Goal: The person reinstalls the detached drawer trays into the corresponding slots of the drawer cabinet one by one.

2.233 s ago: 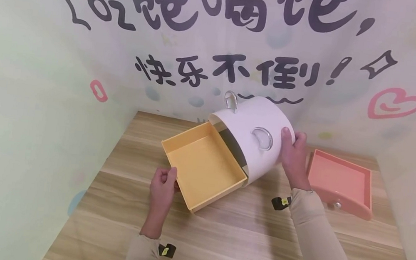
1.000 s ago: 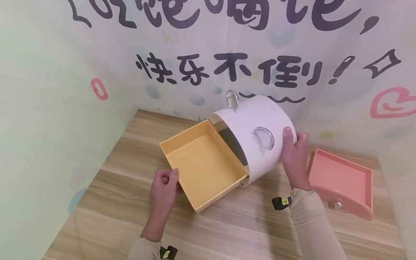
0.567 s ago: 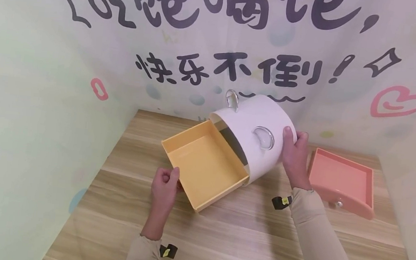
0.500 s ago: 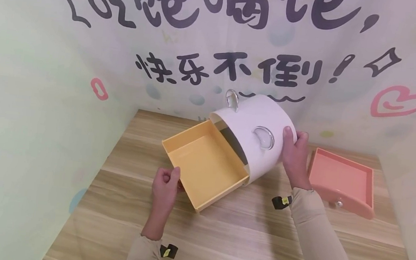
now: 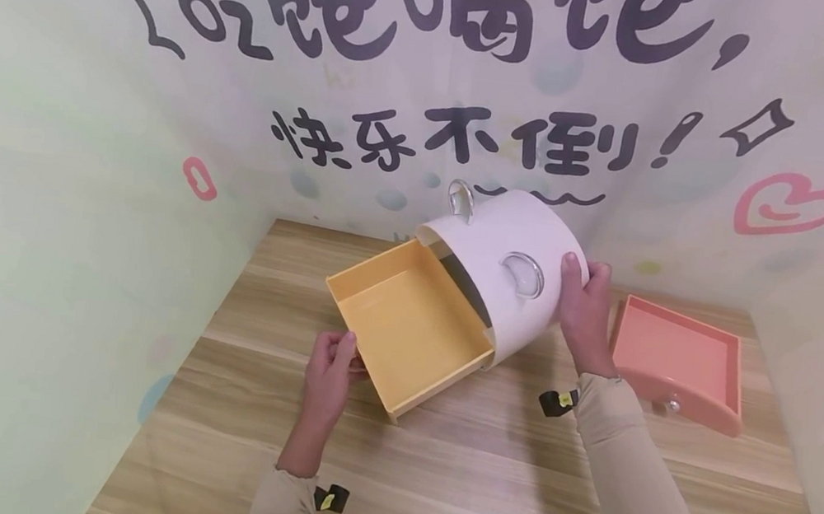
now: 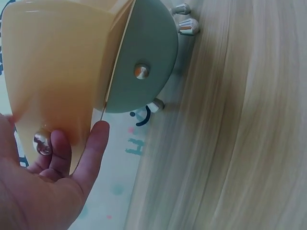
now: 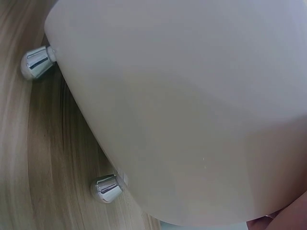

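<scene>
A white desktop drawer box (image 5: 517,250) with rounded sides and two silver-rimmed ears stands turned at an angle near the back wall. Its yellow drawer (image 5: 412,331) sticks far out of the opening, with nothing inside. My left hand (image 5: 328,377) holds the drawer's front; in the left wrist view bent fingers lie beside the silver knob (image 6: 42,143) and the index finger stretches toward the lower edge. Below it, a green drawer (image 6: 144,57) sits in the box. My right hand (image 5: 585,311) grips the box's rear, thumb on top and other fingers mostly hidden.
A pink drawer (image 5: 678,353) with a silver knob lies on the wood-grain table (image 5: 465,477) to the right, close to my right forearm. Printed walls close off the back and both sides. Silver feet (image 7: 108,188) support the box.
The yellow drawer sits very slightly further in than before. My left fingers have shifted a little at its front. The right hand, the white box and the pink drawer stay put.
</scene>
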`<state>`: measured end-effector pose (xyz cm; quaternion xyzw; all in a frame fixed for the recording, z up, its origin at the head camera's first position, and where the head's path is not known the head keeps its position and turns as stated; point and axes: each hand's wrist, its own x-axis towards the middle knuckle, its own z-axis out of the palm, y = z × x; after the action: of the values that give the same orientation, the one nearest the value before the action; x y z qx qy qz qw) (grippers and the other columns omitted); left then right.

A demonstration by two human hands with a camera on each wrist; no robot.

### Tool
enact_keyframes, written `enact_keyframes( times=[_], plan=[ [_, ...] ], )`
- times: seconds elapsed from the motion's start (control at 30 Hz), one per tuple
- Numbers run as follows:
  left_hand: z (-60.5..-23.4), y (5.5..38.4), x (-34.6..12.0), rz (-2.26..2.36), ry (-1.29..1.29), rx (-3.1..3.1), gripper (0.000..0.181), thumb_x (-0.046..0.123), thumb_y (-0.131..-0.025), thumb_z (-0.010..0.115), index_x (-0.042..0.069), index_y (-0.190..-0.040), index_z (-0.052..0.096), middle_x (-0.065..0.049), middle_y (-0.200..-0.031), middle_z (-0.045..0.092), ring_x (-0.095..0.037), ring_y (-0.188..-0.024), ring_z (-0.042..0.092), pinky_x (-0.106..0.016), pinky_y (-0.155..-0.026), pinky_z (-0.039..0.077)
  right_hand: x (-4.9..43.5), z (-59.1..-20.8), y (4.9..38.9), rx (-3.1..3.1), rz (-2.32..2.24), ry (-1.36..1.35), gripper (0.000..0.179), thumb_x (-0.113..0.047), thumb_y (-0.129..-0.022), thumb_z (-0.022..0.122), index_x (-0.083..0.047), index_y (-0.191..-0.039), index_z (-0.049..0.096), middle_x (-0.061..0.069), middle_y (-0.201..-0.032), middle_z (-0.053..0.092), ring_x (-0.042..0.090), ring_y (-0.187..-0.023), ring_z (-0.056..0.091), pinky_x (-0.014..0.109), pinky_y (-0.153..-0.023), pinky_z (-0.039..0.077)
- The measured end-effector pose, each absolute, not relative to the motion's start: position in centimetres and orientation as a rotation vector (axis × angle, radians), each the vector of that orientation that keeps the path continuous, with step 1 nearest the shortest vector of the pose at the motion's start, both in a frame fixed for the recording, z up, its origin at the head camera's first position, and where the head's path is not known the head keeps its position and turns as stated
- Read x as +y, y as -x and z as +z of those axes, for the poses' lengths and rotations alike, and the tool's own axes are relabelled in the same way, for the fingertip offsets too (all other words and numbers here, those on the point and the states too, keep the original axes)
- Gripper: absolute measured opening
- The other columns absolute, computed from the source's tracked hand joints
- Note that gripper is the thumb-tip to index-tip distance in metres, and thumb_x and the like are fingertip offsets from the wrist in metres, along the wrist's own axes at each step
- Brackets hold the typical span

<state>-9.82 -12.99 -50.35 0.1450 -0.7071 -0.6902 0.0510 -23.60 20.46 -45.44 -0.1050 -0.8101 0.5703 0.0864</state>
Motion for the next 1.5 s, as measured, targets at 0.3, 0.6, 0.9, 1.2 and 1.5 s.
enact_keyframes(
  times=[0.3, 0.6, 0.9, 1.2, 1.5],
  plan=[
    [-50.7, 9.7, -13.3, -2.105, -0.297, -2.191, 0.019, 0.021, -0.112, 0.036, 0.002, -0.116, 0.040, -0.021, -0.106, 0.061, -0.019, -0.090, 0.066, -0.054, -0.087, 0.059, 20.3, -45.6, 23.6, -2.373, 1.707, 0.302, 0.060, -0.059, -0.102, 0.043, -0.001, -0.121, 0.041, 0.006, -0.108, 0.047, 0.020, -0.103, 0.048, 0.029, -0.089, 0.041],
    [-50.4, 9.6, -13.2, -1.850, -0.284, -2.362, 0.022, 0.027, -0.111, 0.038, 0.006, -0.117, 0.044, -0.016, -0.100, 0.062, -0.026, -0.092, 0.066, -0.049, -0.089, 0.057, 20.3, -45.6, 23.7, -2.325, 1.731, 0.290, 0.048, -0.055, -0.103, 0.046, -0.008, -0.110, 0.042, 0.002, -0.101, 0.045, 0.019, -0.098, 0.047, 0.027, -0.085, 0.040],
    [-50.2, 9.7, -12.5, -1.903, -0.308, -2.296, 0.020, 0.022, -0.110, 0.044, 0.003, -0.116, 0.047, -0.019, -0.101, 0.065, -0.035, -0.096, 0.066, -0.047, -0.090, 0.059, 20.3, -45.7, 23.7, -2.326, 1.735, 0.286, 0.051, -0.055, -0.103, 0.045, -0.005, -0.114, 0.043, 0.002, -0.103, 0.046, 0.018, -0.099, 0.048, 0.027, -0.086, 0.041],
    [-50.7, 10.3, -11.6, -1.987, -0.274, -2.281, 0.024, 0.025, -0.109, 0.047, 0.003, -0.118, 0.048, -0.018, -0.100, 0.062, -0.034, -0.098, 0.065, -0.045, -0.094, 0.058, 20.3, -45.7, 23.6, -2.312, 1.733, 0.290, 0.046, -0.053, -0.103, 0.046, -0.007, -0.110, 0.043, 0.002, -0.101, 0.046, 0.016, -0.097, 0.047, 0.026, -0.084, 0.041],
    [-50.5, 10.5, -10.6, -2.087, -0.262, -2.228, 0.022, 0.016, -0.106, 0.052, 0.002, -0.122, 0.046, -0.016, -0.106, 0.061, -0.025, -0.103, 0.065, -0.046, -0.101, 0.056, 20.2, -45.5, 23.3, -2.325, 1.747, 0.298, 0.050, -0.054, -0.103, 0.045, -0.005, -0.113, 0.042, 0.003, -0.103, 0.046, 0.018, -0.099, 0.048, 0.026, -0.086, 0.041]
  ],
)
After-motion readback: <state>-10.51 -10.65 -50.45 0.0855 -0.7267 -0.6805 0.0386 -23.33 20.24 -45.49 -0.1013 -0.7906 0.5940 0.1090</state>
